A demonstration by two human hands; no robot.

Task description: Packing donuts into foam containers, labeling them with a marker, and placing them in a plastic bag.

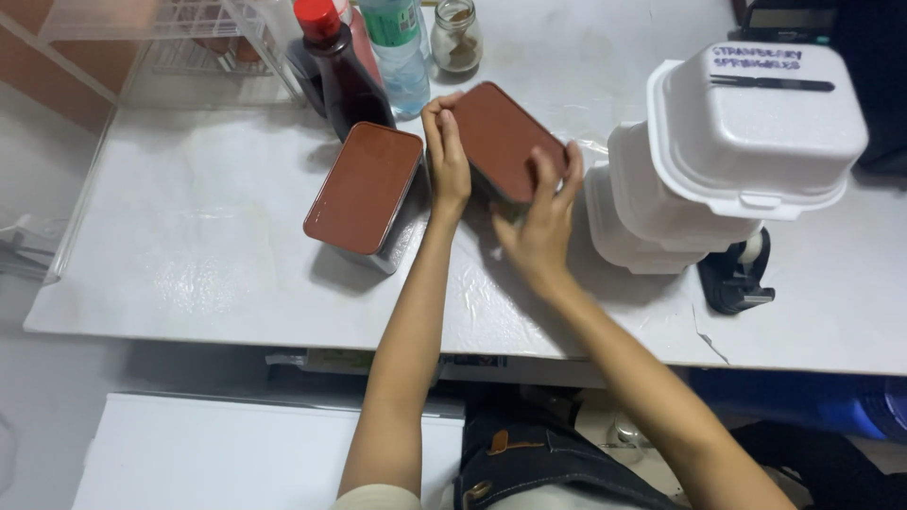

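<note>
From the head view, both hands are clamped on a rectangular metal tin filled to the brim with smooth brown paste [505, 140], left hand [448, 156] on its 9 o'clock edge and right hand [540, 222] at its 5 o'clock corner, on the white plastic-covered table [189, 255]. Looks like it's mid-positioning, so next it probably needs setting down flat without tipping. A second identical brown-filled tin [365, 189] sits just beside at 9 o'clock, and stacked white foam clamshell boxes [727, 151] at 3 o'clock are closed, contents hidden.

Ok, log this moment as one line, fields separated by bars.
left hand on near tin's left edge | right hand on its right edge | second tin beside it, untouched | foam boxes stacked at right
</note>
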